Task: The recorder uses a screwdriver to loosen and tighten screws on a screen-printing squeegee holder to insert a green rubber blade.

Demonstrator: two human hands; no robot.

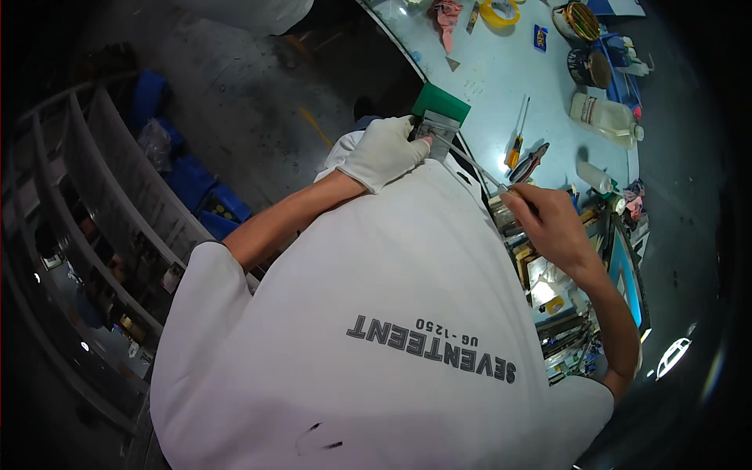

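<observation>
My left hand (384,155), in a white glove with a bare thumb tip showing, is closed on a small grey metal block (439,125) at the table's edge. Behind the block is a flat green piece (442,102). My bare right hand (548,223) grips the near end of a long, thin metal rod-like tool (470,160). The tool's far end reaches the block beside my left thumb; its exact kind is unclear. My left fingers are partly hidden behind the block.
On the pale table (486,86) to the right lie an orange-handled screwdriver (514,153), pliers (529,163) and yellow tape (499,12). A clear jug (603,119), a squeeze bottle (594,177) and tins (587,68) stand farther right. Blue bins (192,184) are at left.
</observation>
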